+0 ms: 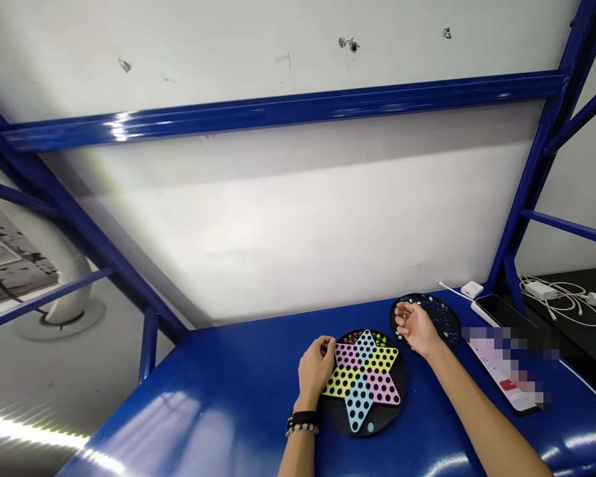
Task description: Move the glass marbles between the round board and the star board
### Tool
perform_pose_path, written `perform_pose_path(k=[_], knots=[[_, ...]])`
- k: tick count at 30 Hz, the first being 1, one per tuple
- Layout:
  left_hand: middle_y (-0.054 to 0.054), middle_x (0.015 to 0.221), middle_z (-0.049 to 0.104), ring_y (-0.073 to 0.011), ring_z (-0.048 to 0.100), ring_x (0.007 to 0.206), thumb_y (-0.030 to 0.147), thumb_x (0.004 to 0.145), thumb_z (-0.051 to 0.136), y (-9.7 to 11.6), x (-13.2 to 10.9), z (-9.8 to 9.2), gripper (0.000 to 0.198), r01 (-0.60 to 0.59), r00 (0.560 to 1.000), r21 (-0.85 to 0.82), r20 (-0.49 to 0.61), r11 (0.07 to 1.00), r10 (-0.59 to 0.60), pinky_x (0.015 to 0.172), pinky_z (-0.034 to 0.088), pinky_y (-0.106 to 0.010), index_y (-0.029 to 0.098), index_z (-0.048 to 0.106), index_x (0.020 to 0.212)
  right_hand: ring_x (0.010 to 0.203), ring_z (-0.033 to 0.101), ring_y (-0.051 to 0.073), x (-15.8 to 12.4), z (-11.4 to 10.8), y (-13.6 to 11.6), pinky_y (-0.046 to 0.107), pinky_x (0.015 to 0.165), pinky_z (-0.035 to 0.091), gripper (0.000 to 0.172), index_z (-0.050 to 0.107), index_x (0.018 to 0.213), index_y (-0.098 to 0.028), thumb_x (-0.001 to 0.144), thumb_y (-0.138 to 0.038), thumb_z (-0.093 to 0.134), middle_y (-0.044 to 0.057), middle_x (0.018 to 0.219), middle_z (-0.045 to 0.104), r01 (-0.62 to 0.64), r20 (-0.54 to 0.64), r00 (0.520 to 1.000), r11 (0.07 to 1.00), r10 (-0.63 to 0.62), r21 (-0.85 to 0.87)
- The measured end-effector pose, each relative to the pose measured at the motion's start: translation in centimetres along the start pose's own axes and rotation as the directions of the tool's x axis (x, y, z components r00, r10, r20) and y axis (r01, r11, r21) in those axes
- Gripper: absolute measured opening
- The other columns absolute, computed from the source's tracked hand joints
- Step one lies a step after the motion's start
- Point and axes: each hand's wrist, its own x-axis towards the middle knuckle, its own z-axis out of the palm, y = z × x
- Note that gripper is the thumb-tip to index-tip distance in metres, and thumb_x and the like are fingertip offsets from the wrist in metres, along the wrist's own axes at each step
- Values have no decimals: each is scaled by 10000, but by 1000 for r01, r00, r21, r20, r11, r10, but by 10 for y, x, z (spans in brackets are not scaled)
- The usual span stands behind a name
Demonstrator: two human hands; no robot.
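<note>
The curled left hand [318, 370] sits at the edge of a star checkers board [385, 417], its hold unclear; the half-open right hand [414, 326] cups marbles [405, 316] just above a second round board [444, 318].

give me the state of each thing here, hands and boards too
left hand, fingers pinched at the star board's edge
right hand, curled over the round board, something small and gold at the fingers
star board, flat on the table, marbles in its far point
round board, flat, blue marbles in its holes
phone, face up, screen dark
charger, lying on the table, cable attached
</note>
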Motion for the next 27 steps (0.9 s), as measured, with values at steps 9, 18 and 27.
perform_pose_path(k=[9,18,27], knots=[[-22,872,719,-182,653,770,503,933,377,2,0,-1,389,-7,1000,20,-11,1000,8,600,419,-238,259,679,904,630,516,133,-15,6,21,249,573,302,210,561,601,-199,751,-327,635,1,640,581,153,133,979,133,-153,-979],[-36,903,725,-191,662,795,510,938,366,-2,1,2,407,-16,1000,28,-4,999,16,611,427,-241,251,681,941,721,617,164,-29,24,30,263,598,347,278,614,643,-194,870,-355,591,51,815,689,104,123,984,-154,-126,-983],[-26,949,721,-185,654,829,498,933,383,3,-2,-1,379,-2,1000,30,2,1000,2,646,435,-243,255,673,931,575,573,152,-26,26,32,264,542,325,369,514,495,-202,822,-339,614,25,593,606,48,46,989,13,-144,-999]])
